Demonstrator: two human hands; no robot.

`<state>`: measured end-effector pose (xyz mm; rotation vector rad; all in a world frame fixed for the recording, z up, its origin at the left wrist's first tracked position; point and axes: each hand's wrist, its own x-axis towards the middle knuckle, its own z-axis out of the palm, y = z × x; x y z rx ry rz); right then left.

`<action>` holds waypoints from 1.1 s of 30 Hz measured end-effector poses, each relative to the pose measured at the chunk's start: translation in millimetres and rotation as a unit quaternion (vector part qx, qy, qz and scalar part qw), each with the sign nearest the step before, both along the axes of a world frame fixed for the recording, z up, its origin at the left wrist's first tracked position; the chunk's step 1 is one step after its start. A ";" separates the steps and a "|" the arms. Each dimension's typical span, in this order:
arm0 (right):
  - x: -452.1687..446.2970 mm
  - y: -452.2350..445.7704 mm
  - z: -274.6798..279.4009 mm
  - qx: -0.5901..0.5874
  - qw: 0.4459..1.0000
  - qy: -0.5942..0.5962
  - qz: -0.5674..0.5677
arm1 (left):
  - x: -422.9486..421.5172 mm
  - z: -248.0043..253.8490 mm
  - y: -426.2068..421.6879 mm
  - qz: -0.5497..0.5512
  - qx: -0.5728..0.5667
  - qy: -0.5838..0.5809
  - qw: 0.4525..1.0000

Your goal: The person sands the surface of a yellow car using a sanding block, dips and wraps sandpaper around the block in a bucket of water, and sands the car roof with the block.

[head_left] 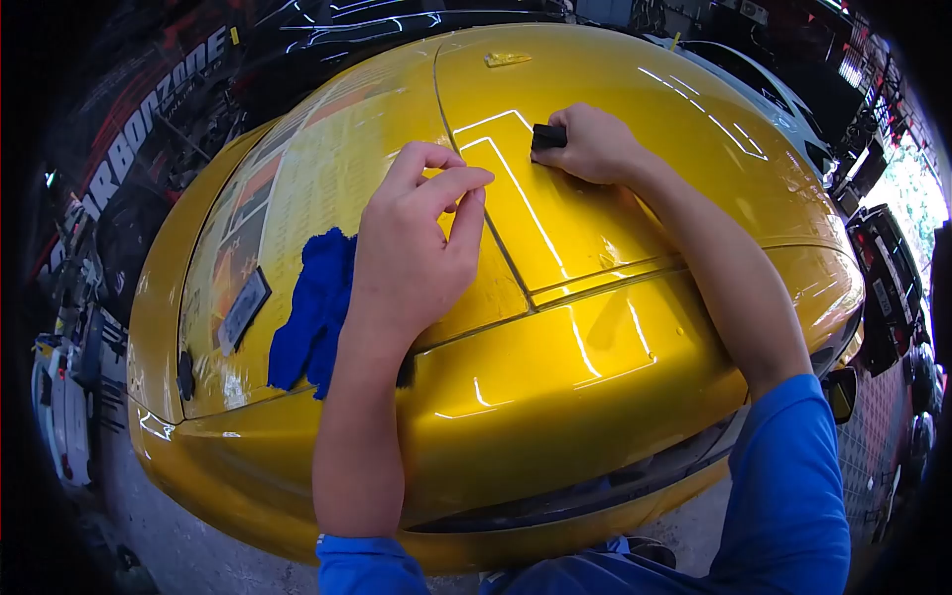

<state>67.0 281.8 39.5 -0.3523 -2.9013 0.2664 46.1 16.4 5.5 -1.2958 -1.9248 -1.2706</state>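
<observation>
Nearest are the person's blue sleeves (793,486), bent over the rounded yellow car (635,372), whose glossy surface mirrors bright white light strips. The left hand (421,228) hangs over the bodywork with thumb and fingertips drawn narrowly together; whether anything thin is pinched there, I cannot tell. Just beside that forearm, a crumpled blue cloth (315,312) lies on the car, and further left is a flat grey pad (243,312) with a dark edge. A small black object (185,375) sits near the panel's left border; no lettering can be read on any of these.

Beyond the dark panel seam (506,261), the right hand (593,144) is closed round a black tool (548,137), low over the yellow panel. To the left spreads a printed area (297,174) with orange and dark blocks and rows of small characters, too faint to read.

Farther up the panel lies a small wrinkled yellow piece (508,59). In the background, a dark banner (154,124) at left carries big white capitals, legible as "ARBONZONE". A pale car (744,64) stands at upper right.
</observation>
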 end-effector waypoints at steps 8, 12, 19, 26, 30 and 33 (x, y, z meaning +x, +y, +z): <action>-5.1 2.3 -0.4 -0.007 1.000 0.010 0.008 | 2.7 -0.3 1.7 -0.002 -0.008 0.001 1.000; -8.1 -5.3 5.1 0.011 1.000 0.000 0.014 | 3.1 3.6 -1.8 0.006 0.001 -0.008 1.000; -4.6 0.4 2.0 -0.020 0.999 -0.009 0.032 | -2.0 0.6 -2.5 0.003 0.008 -0.002 1.000; -11.3 -3.3 -1.3 0.017 0.998 0.028 0.057 | 1.6 3.0 -2.4 0.011 -0.020 0.008 1.000; -12.7 -3.4 -5.9 0.022 0.998 0.034 0.044 | 2.4 1.7 -2.0 0.006 -0.025 0.001 1.000; -9.2 -1.9 -1.7 0.022 0.998 0.020 0.051 | 0.7 1.0 -2.7 0.011 -0.017 0.006 1.000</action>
